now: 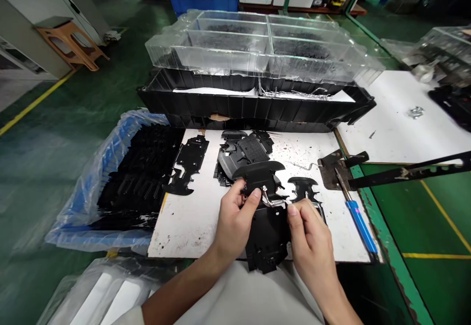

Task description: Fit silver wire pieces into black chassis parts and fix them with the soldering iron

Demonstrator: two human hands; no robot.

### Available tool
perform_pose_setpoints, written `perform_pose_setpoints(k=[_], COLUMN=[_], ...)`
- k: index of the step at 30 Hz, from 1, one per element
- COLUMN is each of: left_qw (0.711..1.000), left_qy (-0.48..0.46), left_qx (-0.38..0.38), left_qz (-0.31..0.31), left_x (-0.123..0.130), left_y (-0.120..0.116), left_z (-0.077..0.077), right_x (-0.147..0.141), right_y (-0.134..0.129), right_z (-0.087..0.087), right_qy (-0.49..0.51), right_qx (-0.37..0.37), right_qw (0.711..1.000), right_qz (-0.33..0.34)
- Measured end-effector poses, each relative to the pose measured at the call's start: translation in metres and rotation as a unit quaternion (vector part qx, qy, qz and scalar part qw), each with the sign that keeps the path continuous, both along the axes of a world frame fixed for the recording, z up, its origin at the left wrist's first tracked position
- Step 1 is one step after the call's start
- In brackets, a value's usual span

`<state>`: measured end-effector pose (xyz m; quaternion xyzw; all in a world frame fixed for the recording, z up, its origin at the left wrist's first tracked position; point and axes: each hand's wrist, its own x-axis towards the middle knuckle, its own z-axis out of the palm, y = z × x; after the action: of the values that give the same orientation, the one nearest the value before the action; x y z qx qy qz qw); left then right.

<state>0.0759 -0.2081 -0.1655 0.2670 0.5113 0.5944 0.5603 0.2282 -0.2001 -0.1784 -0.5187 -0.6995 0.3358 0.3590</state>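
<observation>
Near the lower center of the frame, two bare hands work over a white tabletop (184, 232). Between them is a black molded plastic plate (268, 232), tilted, its curved, wing-shaped end pointing away from the person and its lower end close to the person's pale clothing (253, 300). The left hand (235, 212) holds the plate by its left edge, thumb on top and fingers curled beneath, mostly hidden. A shiny bent metal wire (274, 201) lies across the plate's narrow middle. The right hand (309, 229) has its thumb and forefinger closed on the wire's right end; whether they also grip the plate cannot be told.

Just beyond the hands, similar black plates are heaped in a loose pile (246, 151). One single plate (189, 163) lies to the left, its edge by a blue bin (81, 187) lined with clear plastic and filled with dark parts. Another plate (303, 187) lies partly behind the right hand. At center right, a blue-handled tool (358, 224) rests with its metal shaft on a dark metal bracket (331, 170). Across the upper center, a black tray (243, 112) holds thin metal wires (294, 94), with clear divided trays (257, 62) behind.
</observation>
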Motion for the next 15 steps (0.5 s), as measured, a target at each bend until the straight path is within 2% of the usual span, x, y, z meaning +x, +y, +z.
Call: perform_pose_setpoints(k=[15], left_qw=[0.999], left_qy=[0.018], left_qx=[-0.016], left_qz=[0.021], left_x=[0.0025], left_y=[0.0017], left_z=[0.0071], right_x=[-0.0003], right_y=[-0.0028], right_z=[0.0002], right_qy=[-0.045], right_qx=[0.08], right_qw=[0.996], right_qz=[-0.003])
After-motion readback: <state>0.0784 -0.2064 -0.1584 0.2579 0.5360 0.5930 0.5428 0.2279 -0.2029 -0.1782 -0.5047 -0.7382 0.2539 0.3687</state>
